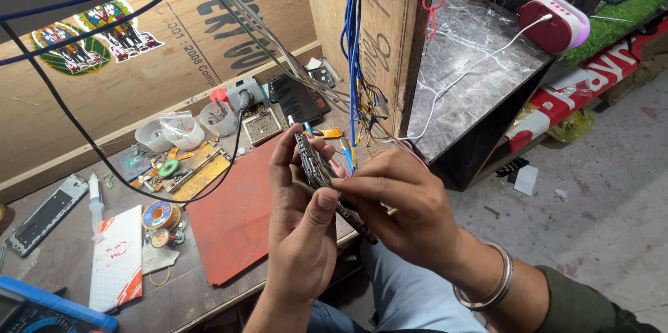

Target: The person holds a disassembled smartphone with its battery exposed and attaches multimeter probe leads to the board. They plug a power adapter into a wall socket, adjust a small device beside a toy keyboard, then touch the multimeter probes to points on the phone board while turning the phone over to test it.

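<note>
While the phone frame point(327, 183) is sitting edge-on to the camera, both hands are gripping it above the front edge of the workbench point(62, 256), just over the person's lap. The left hand point(303, 225) is grasping it from below, thumb lying up along the near edge and fingers curling round the far side at the top. The right hand point(400, 204) is coming in from the side, fingertips pinching the frame near its middle, with a metal bangle point(490, 288) showing on that wrist. Whether anything small is sitting between those fingertips, I cannot tell.

Down on the bench, a red mat point(236, 215) is lying right beside the left hand. Further left, a white box with orange markings point(117, 256) is resting flat, with a spool of solder wire point(161, 215) just beside it and a syringe point(95, 201) near its top end. Another phone frame point(45, 213) is lying near the bench's far left, well apart from the hands. A blue multimeter point(49, 308) is peeking in at the bottom corner. Behind, small white tubs point(181, 131) are standing near the wooden back wall, and a dark phone point(296, 100) is lying flat there. Blue wires point(353, 34) are hanging down just beyond the hands. Off to the right, a red and white speaker point(557, 23) is sitting on a marble shelf point(473, 75).
</note>
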